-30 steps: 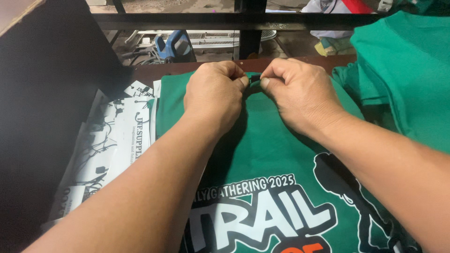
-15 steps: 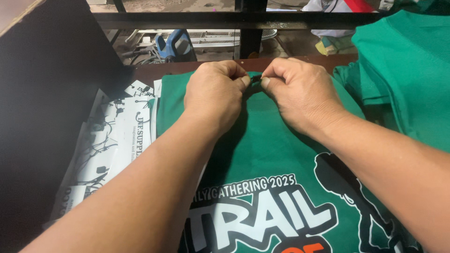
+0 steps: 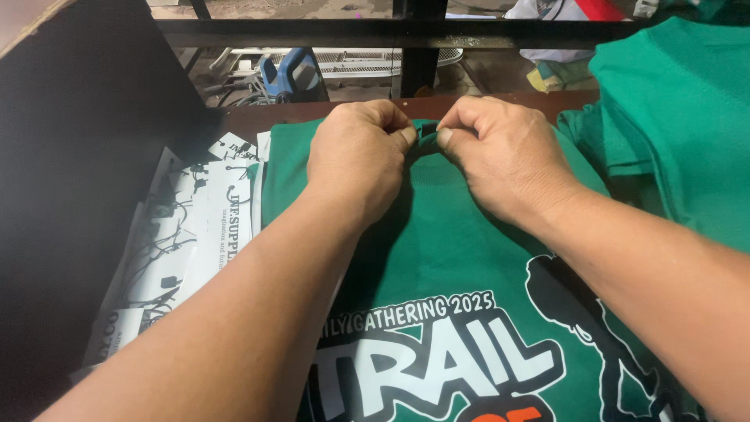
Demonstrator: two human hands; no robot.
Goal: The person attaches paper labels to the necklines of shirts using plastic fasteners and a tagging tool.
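Pinching the collar [image 3: 424, 134] of the green shirt [image 3: 469, 250], left hand [image 3: 355, 160] and right hand [image 3: 508, 156] together.
We judge we're squaring it; next, tension must be even.

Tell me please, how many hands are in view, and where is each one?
2. The left hand and the right hand both pinch the collar edge of the green printed shirt at its far end, knuckles almost meeting. No other hand shows.
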